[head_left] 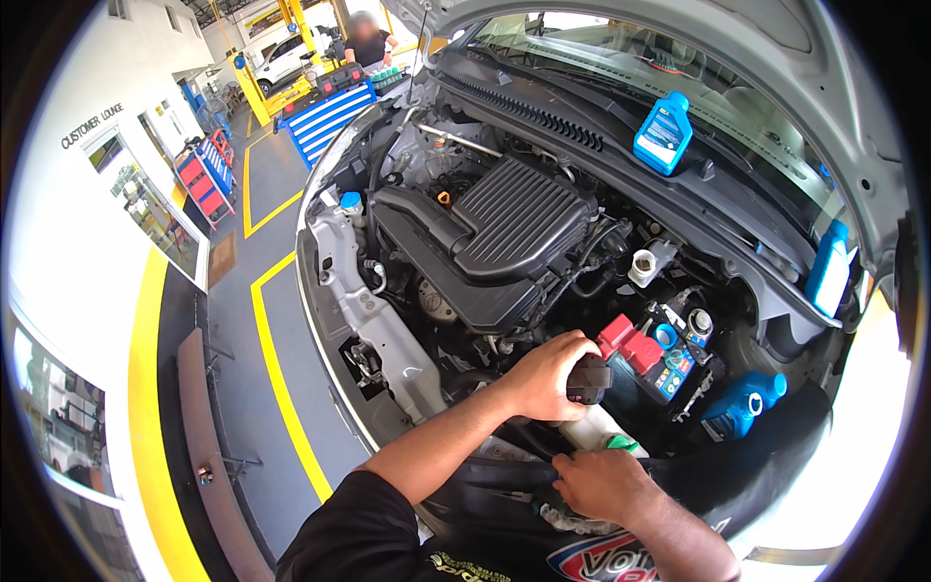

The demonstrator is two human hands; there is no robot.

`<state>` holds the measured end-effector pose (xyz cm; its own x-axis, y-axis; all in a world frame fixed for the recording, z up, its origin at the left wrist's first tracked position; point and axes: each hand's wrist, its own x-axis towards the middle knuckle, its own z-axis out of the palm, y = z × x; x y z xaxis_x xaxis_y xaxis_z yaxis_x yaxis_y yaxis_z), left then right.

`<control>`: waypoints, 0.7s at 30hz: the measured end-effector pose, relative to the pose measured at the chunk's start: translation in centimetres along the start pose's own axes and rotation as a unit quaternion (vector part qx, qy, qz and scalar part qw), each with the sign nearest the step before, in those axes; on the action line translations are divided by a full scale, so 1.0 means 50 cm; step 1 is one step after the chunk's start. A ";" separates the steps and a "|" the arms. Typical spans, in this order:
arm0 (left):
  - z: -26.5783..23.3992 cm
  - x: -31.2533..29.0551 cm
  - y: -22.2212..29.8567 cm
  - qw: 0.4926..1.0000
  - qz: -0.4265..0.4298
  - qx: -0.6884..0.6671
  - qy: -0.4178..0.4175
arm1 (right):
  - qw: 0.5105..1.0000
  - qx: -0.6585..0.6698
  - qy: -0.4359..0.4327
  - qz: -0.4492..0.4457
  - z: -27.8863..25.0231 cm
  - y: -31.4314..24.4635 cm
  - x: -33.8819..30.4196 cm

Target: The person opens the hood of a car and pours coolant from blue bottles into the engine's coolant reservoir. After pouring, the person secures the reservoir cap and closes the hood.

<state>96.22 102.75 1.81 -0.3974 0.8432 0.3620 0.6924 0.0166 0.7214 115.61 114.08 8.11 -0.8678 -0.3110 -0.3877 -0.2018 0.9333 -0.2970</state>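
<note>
Over the front of the open engine bay, my left hand (543, 380) is closed around a dark, blocky black piece (588, 379). Just below it is a whitish plastic reservoir (593, 431) with a bright green part (622, 444) at its right side. My right hand (603, 487) is at the near side of that reservoir, fingers curled in beside the green part; what they grip is hidden. Under the right hand lies a pale, crumpled-looking thing (577, 522), mostly covered. Right of the left hand sits the battery (676, 374) with a red terminal cover (630, 343).
Blue bottles stand by the windshield (663, 134), at the right hinge (830, 272) and on the right fender (766, 390). An uncapped white reservoir (643, 266) sits behind the battery. The black engine cover (524, 218) fills the middle. A person (369, 44) is beyond a blue tool cabinet (328, 121).
</note>
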 end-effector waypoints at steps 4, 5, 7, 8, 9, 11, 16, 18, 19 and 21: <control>-0.002 0.002 0.004 1.000 -0.006 -0.005 -0.007 | 1.000 0.001 0.008 -0.003 0.007 0.004 0.000; -0.002 0.002 0.005 1.000 -0.007 -0.006 -0.008 | 1.000 -0.001 0.013 -0.008 0.008 0.005 0.001; -0.001 0.002 0.003 1.000 -0.007 -0.002 -0.008 | 0.999 -0.002 0.030 -0.022 0.009 0.005 0.002; -0.001 0.002 0.002 1.000 -0.007 0.000 -0.008 | 0.999 -0.001 0.040 -0.032 0.009 0.003 0.003; -0.001 0.002 0.002 1.000 -0.007 0.001 -0.007 | 0.998 0.000 0.051 -0.042 0.008 0.002 0.004; -0.001 0.002 0.002 1.000 -0.005 0.002 -0.006 | 0.997 0.000 0.062 -0.050 0.006 0.000 0.005; 0.000 0.001 0.000 1.000 -0.011 0.001 -0.009 | 0.995 -0.007 0.079 -0.055 0.003 -0.001 0.003; -0.001 0.001 0.001 1.000 -0.014 0.001 -0.012 | 0.995 -0.010 0.084 -0.054 0.005 -0.001 0.004; 0.001 0.000 -0.001 1.000 -0.014 0.001 -0.012 | 0.995 -0.013 0.088 -0.055 0.007 -0.001 0.003; 0.002 0.000 -0.001 1.000 -0.012 0.001 -0.009 | 0.994 -0.020 0.095 -0.059 0.010 0.000 0.003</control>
<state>96.25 102.79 1.70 -0.4020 0.8526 0.3340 0.6841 0.0372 0.7284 115.72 113.97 7.64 -0.9066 -0.3821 -0.1790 -0.3216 0.9004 -0.2932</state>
